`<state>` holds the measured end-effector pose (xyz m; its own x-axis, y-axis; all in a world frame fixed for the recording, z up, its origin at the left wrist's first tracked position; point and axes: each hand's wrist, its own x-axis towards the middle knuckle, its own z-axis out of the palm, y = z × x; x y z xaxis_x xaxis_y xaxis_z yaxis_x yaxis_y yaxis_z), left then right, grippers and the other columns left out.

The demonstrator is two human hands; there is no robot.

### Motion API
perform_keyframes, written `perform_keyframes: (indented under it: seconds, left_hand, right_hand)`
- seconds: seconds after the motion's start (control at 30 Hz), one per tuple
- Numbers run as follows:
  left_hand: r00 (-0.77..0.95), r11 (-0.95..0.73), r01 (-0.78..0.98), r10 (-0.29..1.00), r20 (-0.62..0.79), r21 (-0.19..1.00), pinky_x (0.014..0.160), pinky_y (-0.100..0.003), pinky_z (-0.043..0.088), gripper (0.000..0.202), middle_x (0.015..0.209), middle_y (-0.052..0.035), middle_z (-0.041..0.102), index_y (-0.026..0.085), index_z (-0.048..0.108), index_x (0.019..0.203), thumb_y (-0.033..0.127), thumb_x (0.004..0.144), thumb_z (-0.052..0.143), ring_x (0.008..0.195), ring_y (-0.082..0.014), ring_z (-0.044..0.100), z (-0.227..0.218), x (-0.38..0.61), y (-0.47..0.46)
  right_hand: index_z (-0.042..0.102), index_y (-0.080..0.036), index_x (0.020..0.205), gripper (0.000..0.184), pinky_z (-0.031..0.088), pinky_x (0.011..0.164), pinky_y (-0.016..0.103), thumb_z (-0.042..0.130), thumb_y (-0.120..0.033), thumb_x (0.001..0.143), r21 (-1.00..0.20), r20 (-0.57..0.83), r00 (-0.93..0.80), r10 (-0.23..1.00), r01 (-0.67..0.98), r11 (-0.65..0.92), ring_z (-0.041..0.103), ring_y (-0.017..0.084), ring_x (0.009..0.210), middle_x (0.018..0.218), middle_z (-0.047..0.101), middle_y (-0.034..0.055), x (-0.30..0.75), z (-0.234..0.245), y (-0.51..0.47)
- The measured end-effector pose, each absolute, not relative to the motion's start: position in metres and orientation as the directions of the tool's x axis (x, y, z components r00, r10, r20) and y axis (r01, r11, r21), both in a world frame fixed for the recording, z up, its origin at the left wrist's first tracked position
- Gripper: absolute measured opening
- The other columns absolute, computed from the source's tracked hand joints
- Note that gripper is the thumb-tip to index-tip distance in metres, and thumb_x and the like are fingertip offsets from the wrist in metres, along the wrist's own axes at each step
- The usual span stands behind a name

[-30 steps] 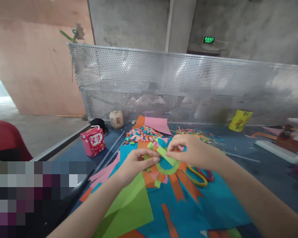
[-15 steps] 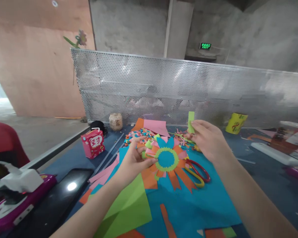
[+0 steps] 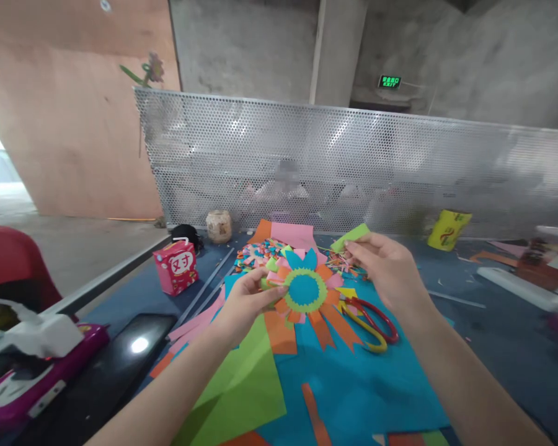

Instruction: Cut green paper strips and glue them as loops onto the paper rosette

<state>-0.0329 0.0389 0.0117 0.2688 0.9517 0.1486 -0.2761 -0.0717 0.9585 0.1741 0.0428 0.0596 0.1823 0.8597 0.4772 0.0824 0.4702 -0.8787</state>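
Between the thumb and fingers of my left hand (image 3: 248,300) is the left edge of a paper flower (image 3: 304,290). It has a blue round centre, a green scalloped ring and orange, pink and blue petals. My right hand (image 3: 385,263) pinches a small green paper strip (image 3: 351,238), tilted, up and to the right of the flower and apart from it. Scissors (image 3: 376,325) with red and yellow handles lie on blue paper (image 3: 353,384) just right of the flower. Green paper (image 3: 246,384) lies below my left hand.
Small paper scraps (image 3: 258,253) are heaped behind the flower, before a perforated metal screen (image 3: 260,155). On the left are a pink box (image 3: 175,267), a phone (image 3: 134,347) and a power strip (image 3: 46,384). A yellow can (image 3: 449,230) and a drink cup (image 3: 549,260) stand at right.
The green strip has turned from upright to a slant in my right hand and come slightly lower. The flower has shifted a little to the left with my left hand.
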Motion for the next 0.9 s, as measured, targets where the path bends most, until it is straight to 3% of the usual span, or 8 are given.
perform_keyframes:
  seconds: [0.17,0.27,0.33,0.43,0.53,0.7,0.9]
  left_hand:
    - [0.295,-0.278,-0.190,0.899,0.324,0.942,0.070,-0.029,0.049,0.019,0.078,-0.0016,0.067,0.016,0.060,0.081,0.022,0.064,0.068,0.073,-0.0150,0.062,0.010,-0.031,0.038]
    - [0.262,-0.535,-0.008,0.814,0.518,0.845,0.072,-0.029,0.049,0.013,0.083,-0.0025,0.068,0.019,0.062,0.082,0.019,0.069,0.063,0.077,-0.0161,0.062,0.010,-0.033,0.035]
    - [0.300,-0.748,0.148,0.657,0.692,0.647,0.076,-0.030,0.047,0.015,0.086,-0.0031,0.068,0.021,0.064,0.084,0.014,0.073,0.059,0.083,-0.0171,0.062,0.012,-0.037,0.031]
    - [0.441,-0.937,0.263,0.330,0.835,0.231,0.089,-0.035,0.040,0.034,0.095,-0.0017,0.068,0.028,0.063,0.099,0.006,0.073,0.055,0.096,-0.0193,0.059,0.015,-0.045,0.026]
    - [0.498,-0.940,0.342,0.197,0.844,0.017,0.095,-0.040,0.034,0.050,0.103,0.0012,0.066,0.035,0.053,0.113,0.005,0.073,0.055,0.106,-0.0216,0.054,0.016,-0.053,0.021]
    - [0.501,-0.920,0.390,0.183,0.846,-0.032,0.093,-0.043,0.036,0.050,0.105,0.0016,0.065,0.037,0.049,0.117,0.010,0.075,0.054,0.107,-0.0236,0.053,0.019,-0.057,0.014]
    - [0.458,-0.909,0.406,0.117,0.881,-0.090,0.088,-0.042,0.042,0.044,0.096,-0.0021,0.067,0.028,0.054,0.109,0.008,0.071,0.060,0.102,-0.0227,0.056,0.028,-0.050,0.013]
  right_hand:
    - [0.065,-0.020,0.081,0.014,0.050,0.070,0.031,0.062,-0.029,0.070,-0.803,0.594,0.234,0.769,0.234,0.549,0.063,0.016,0.072,0.077,0.068,0.0024,0.168,0.062,0.026]
    - [0.064,-0.022,0.076,0.006,0.051,0.068,0.030,0.060,-0.025,0.073,-0.712,0.697,0.220,0.683,0.330,0.620,0.063,0.016,0.071,0.074,0.067,0.0007,0.166,0.060,0.015]
    - [0.063,-0.024,0.075,0.007,0.050,0.069,0.031,0.058,-0.019,0.074,-0.595,0.799,0.175,0.576,0.374,0.711,0.062,0.016,0.074,0.076,0.066,-0.0002,0.167,0.056,0.010]
    - [0.063,-0.028,0.082,0.021,0.049,0.073,0.033,0.056,-0.009,0.074,-0.385,0.916,0.026,0.400,0.334,0.861,0.060,0.017,0.079,0.079,0.066,-0.0014,0.171,0.049,0.004]
    - [0.062,-0.029,0.088,0.030,0.048,0.071,0.036,0.054,-0.004,0.073,-0.284,0.943,-0.104,0.316,0.242,0.928,0.060,0.018,0.080,0.080,0.067,-0.0011,0.174,0.046,0.001]
    - [0.060,-0.029,0.097,0.038,0.048,0.072,0.037,0.057,-0.002,0.070,-0.212,0.916,-0.298,0.268,0.206,0.955,0.062,0.018,0.078,0.086,0.069,-0.0008,0.177,0.049,-0.003]
    - [0.058,-0.029,0.101,0.042,0.049,0.069,0.038,0.055,-0.002,0.070,-0.151,0.897,-0.375,0.234,0.238,0.960,0.061,0.019,0.077,0.083,0.069,0.0008,0.179,0.053,-0.001]
